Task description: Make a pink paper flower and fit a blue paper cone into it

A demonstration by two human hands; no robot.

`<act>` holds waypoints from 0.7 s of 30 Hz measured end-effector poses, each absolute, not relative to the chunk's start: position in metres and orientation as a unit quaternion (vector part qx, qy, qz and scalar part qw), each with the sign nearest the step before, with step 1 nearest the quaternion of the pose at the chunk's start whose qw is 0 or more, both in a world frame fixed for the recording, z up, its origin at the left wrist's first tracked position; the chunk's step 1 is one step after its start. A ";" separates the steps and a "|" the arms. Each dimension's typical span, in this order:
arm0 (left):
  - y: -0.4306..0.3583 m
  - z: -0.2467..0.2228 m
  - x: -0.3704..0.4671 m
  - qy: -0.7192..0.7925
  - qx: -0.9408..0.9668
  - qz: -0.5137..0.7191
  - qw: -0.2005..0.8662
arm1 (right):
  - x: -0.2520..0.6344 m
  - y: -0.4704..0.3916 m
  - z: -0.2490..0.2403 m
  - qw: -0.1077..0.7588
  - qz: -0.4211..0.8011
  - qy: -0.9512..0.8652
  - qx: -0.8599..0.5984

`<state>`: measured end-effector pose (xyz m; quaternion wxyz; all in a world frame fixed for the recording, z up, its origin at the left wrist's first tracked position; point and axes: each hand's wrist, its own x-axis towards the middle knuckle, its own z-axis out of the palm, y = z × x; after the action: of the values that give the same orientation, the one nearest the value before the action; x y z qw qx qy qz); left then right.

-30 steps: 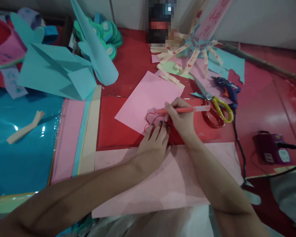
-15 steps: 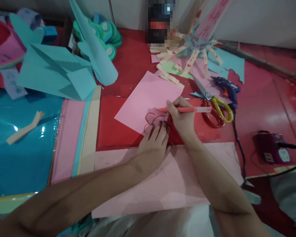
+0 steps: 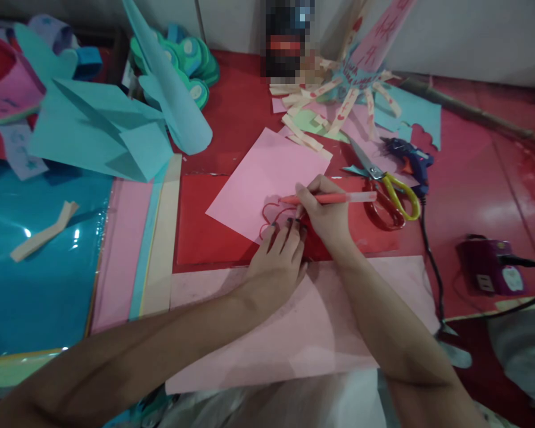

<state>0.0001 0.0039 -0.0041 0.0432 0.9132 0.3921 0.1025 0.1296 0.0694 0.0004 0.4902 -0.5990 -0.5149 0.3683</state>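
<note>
Right hand [image 3: 329, 215] pinches marker [image 3: 337, 198]; left hand [image 3: 280, 255] beside it, fingers spread on pink sheet [image 3: 265, 169]. Apparently outlining; next stroke needs steady sheet.

Bare red tabletop [image 3: 243, 98] formed an open lane between the blue paper cone [image 3: 181, 116] and the pink paper sheet [image 3: 252, 178]. Paper strips [image 3: 304, 140] bordered the sheet's far corner, and the left hand [image 3: 280, 246] blocked its near corner. On the right, the scissors [image 3: 375, 173] obstructed passage, their handles overlapping in view the end of the felt-tip pen [image 3: 334, 198] in the right hand [image 3: 327, 220]. The glue gun [image 3: 410, 157] lay just beyond; its cord [image 3: 433, 261] crossed the approach to the purple power box [image 3: 484, 264]. Between the forearms, the pale-pink sheet [image 3: 325, 333] left flat, open room.
</note>
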 end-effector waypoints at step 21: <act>0.004 -0.003 0.000 0.392 0.913 0.107 0.038 | 0.132 0.068 -0.002 0.486 0.376 -0.517 -0.596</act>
<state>0.0001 0.0039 -0.0031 0.0383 0.9130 0.3918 0.1074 0.1321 0.0682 -0.0017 0.4857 -0.5957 -0.5173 0.3763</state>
